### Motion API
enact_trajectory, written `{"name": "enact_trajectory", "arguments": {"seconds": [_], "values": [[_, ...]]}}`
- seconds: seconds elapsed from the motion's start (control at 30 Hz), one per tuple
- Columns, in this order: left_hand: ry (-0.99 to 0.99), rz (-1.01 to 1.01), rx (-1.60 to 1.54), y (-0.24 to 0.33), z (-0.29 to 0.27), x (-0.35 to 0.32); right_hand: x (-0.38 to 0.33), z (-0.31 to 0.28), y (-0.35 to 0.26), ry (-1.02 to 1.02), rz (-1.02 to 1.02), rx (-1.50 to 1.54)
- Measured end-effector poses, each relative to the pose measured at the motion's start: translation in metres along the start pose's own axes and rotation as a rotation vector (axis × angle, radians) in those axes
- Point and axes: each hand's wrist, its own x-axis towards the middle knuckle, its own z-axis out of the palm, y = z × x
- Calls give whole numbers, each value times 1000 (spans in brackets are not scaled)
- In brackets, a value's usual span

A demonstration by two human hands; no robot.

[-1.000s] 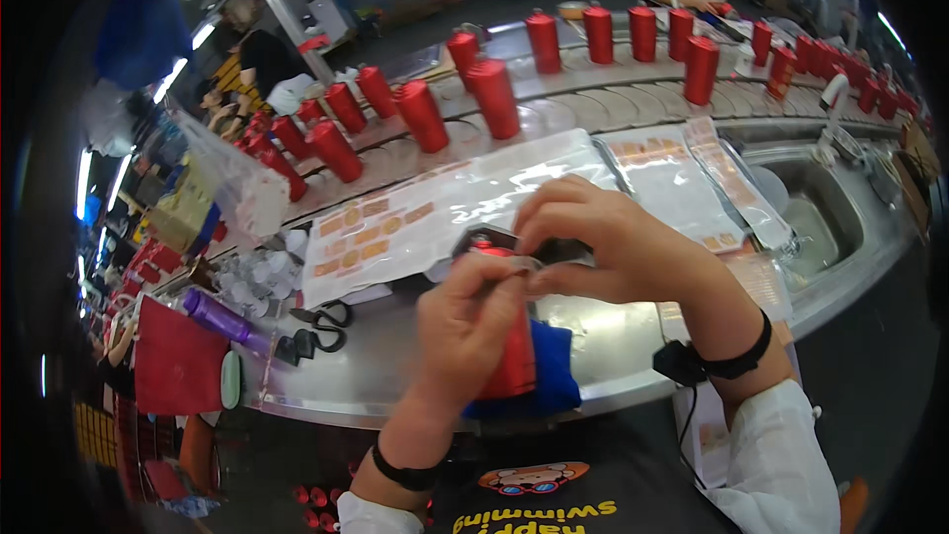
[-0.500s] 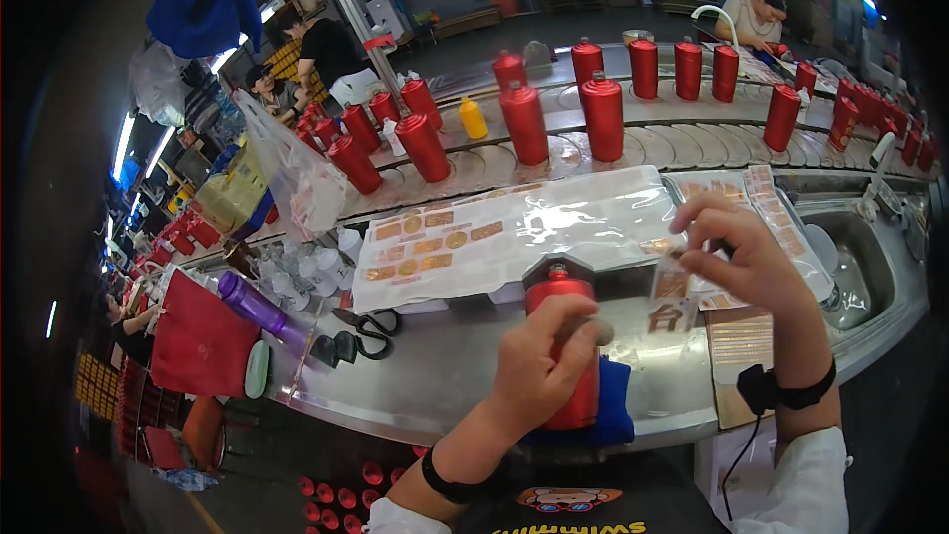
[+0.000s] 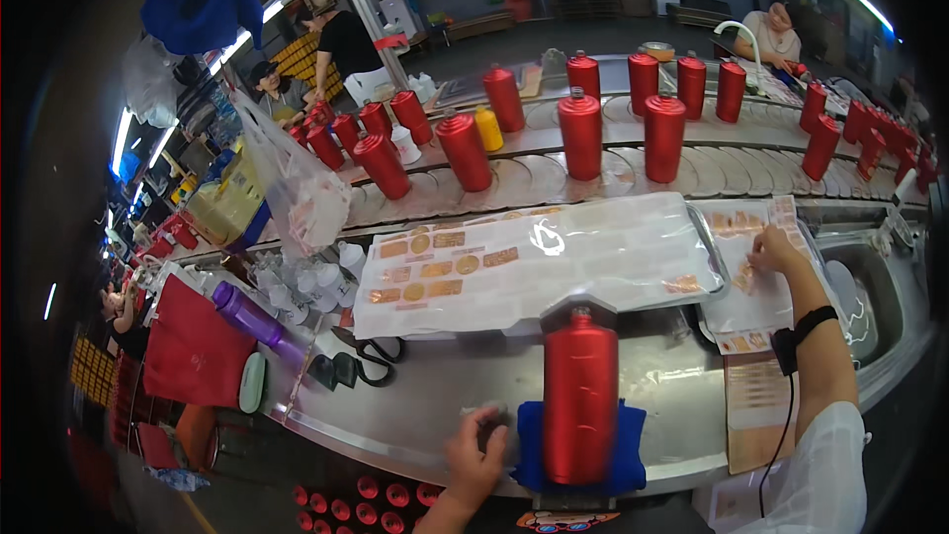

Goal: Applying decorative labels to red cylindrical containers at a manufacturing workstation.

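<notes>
Head view: nearest the person, the left hand (image 3: 477, 450) is held low at the front edge of the bench (image 3: 667, 386), its grip half curled; a small greyish thing (image 3: 491, 410) is glimpsed at the fingertips, but whether it is held cannot be told. Just to the right, a red bottle (image 3: 580, 400) is laid on a blue cloth (image 3: 630, 440), touched by neither hand, its neck pointed away and backed by a dark angular rest (image 3: 604, 313). No decal can be made out on its upturned face, so that face is judged to be unworked so far; the underside is hidden. The bottle's skin is seen as smooth, deep red and streaked with paler reflections. Farther off, the right hand (image 3: 778, 252) is set over a small sheet (image 3: 730, 314), finger and thumb near each other at the gold decals; whether one is pinched cannot be told. Decals are left there and on the large sheet (image 3: 593, 267), whose middle is bare, so part is judged used. Beyond, more red bottles (image 3: 580, 138) are stood along a conveyor (image 3: 524, 183).
</notes>
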Motion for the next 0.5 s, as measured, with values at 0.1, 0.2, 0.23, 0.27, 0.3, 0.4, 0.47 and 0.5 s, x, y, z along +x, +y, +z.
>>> {"name": "enact_trajectory", "arguments": {"seconds": [0.1,0.2,0.23,0.27,0.3,0.4,0.47,0.5], "values": [[37,-55,27,-6,1,1,11,7,2,-118,111,-34],[-53,-50,162,-2,-1,1,11,16,13,-1,1,-71],[-73,45,229,-1,-1,3,13,17,13,-53,35,-75],[-72,47,229,2,0,4,15,17,14,-106,70,-80],[-77,37,248,6,1,4,16,16,16,-103,69,-79],[-86,44,289,8,-1,4,22,15,17,-150,106,-18],[-53,58,281,8,0,1,21,13,9,-203,133,-29],[-50,56,280,6,0,1,22,14,9,-203,130,-31]]}}
